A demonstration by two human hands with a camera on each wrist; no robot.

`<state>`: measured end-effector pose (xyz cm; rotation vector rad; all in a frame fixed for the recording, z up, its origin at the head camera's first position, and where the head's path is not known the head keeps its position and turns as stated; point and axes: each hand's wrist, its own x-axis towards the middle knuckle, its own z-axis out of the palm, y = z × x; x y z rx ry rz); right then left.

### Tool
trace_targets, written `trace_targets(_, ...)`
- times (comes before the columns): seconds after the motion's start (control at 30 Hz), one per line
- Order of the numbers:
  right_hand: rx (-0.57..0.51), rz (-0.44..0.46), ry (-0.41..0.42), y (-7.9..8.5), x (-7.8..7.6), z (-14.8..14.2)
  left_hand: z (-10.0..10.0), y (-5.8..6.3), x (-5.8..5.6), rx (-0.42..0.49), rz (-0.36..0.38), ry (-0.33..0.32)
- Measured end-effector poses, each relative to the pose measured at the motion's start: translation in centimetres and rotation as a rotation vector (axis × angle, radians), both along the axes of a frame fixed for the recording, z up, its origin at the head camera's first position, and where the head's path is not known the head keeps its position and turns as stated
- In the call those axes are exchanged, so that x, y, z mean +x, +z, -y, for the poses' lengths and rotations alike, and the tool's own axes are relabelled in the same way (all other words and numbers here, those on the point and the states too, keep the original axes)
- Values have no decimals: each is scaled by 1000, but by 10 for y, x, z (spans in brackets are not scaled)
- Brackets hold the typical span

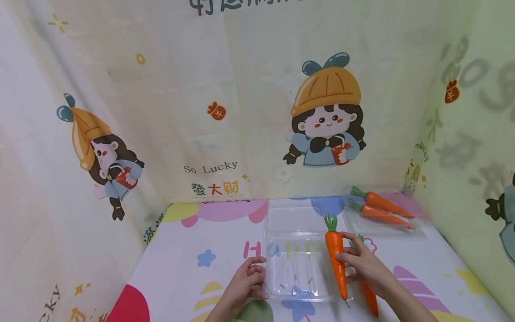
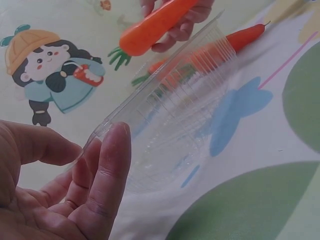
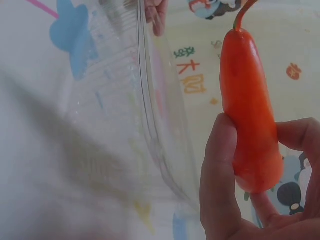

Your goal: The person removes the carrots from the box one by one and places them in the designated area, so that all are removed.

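In my right hand [image 1: 368, 264] is an orange toy-like carrot [image 1: 336, 257] with a green top, pinched between thumb and fingers. It is held over the right side of a clear plastic clamshell box [image 1: 297, 277], its lid folded back away from me. My left hand [image 1: 250, 281] is at the box's left side; in the left wrist view its thumb and fingers pinch the rim. Another carrot [image 1: 369, 298] lies on the table to the right of the box, partly hidden behind my right hand. The right wrist view shows the held carrot [image 3: 250, 105] above the box's rim [image 3: 155, 145].
At the back right, a second clear plastic box [image 1: 354, 223] contains two carrots [image 1: 386, 203]. A printed cloth covers the table [image 1: 169, 268]. Cloth walls with cartoon figures [image 1: 327, 120] stand at the back and both sides.
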<state>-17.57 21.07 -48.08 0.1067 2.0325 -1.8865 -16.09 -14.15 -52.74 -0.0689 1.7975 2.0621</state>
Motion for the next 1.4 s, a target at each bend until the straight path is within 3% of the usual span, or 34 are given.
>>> trace_targets(0.33, 65, 2, -44, -5, 10, -25, 0, -2, 0, 0, -2, 0)
trace_targets(0.73, 118, 83, -81, -20, 15, -64, 0, -3, 1, 46, -28, 7)
trace_targets(1.0, 221, 144, -125, -25, 14, -88, -1, -3, 1, 45, -31, 0)
trace_targets(1.4, 317, 121, -131, -41, 15, -106, 0, -4, 0, 16, -4, 16)
